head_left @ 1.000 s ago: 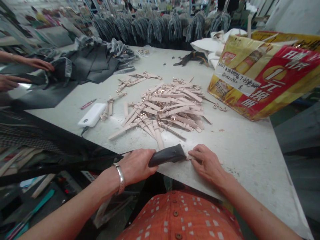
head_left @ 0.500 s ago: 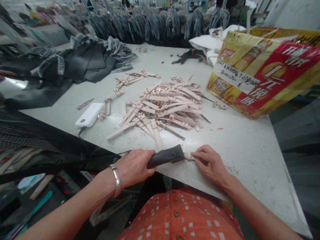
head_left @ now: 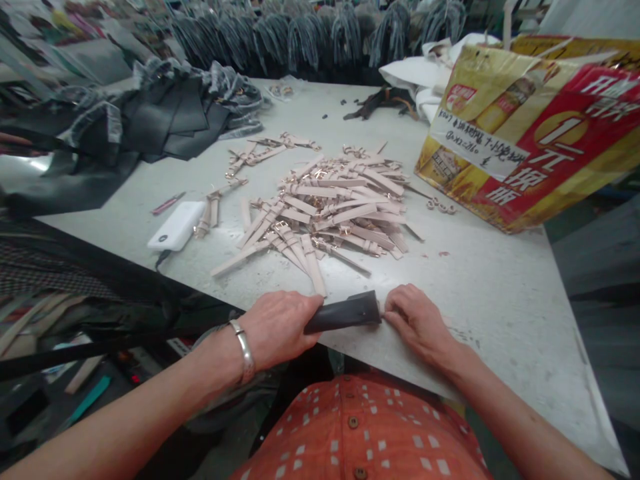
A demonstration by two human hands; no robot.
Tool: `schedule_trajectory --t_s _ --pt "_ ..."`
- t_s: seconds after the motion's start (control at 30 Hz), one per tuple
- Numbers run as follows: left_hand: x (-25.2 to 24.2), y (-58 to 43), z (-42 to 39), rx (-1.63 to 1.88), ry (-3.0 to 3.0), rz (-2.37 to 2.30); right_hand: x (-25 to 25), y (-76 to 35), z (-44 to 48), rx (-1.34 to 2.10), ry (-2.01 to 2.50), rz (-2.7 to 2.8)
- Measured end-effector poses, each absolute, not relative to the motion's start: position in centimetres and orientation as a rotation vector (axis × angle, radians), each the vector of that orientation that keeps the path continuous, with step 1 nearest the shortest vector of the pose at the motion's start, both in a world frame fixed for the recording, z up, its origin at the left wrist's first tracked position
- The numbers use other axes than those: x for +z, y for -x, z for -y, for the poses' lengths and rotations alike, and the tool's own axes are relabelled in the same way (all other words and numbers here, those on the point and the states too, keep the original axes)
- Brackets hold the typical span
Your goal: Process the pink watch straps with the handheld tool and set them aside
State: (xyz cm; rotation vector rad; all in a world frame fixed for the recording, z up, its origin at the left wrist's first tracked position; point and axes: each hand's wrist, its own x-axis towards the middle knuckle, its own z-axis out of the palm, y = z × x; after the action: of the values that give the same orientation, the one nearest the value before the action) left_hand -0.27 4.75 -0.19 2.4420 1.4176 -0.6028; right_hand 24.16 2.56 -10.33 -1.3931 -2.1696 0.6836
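Observation:
My left hand (head_left: 280,327) is wrapped round a long dark handheld tool (head_left: 345,313) with a squared end, held over the table's front edge; its exact kind I cannot make out. Facing that end, my right hand (head_left: 415,323) has its fingers pinched on a small beige strap (head_left: 382,311), mostly hidden by the fingers and the tool. Just beyond both hands lies a heap of beige straps with gold-coloured buckles (head_left: 330,207). One strap (head_left: 314,267) points from the heap towards my left hand.
A white power bank (head_left: 176,227) with a cable lies left on the table (head_left: 480,267), near a pink-handled tool (head_left: 169,203). Black bag pieces (head_left: 175,120) are piled back left. A yellow-red carton (head_left: 520,133) stands at right. Small rings (head_left: 441,205) lie near it.
My left hand has moved slightly right with the dark tool. The tool's end now sits closer to my right fingers and covers most of the strap that showed between them.

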Motion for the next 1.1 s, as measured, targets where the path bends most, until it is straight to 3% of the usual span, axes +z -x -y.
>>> schedule_trajectory --t_s 0.6,0.83,1.1 --pt "0.5 -0.2 -4.5 -0.649 -2.468 -1.396 -11.4 -23.7 -2.7 0.680 1.634 1.995" --pt "0.2 0.5 -4.5 -0.632 -2.465 -1.400 -10.2 -24.8 -2.2 0.841 1.415 2.025" --pt "0.2 0.3 -5.1 -0.637 -2.523 -1.386 -10.5 -25.6 -1.6 0.604 1.366 2.158"
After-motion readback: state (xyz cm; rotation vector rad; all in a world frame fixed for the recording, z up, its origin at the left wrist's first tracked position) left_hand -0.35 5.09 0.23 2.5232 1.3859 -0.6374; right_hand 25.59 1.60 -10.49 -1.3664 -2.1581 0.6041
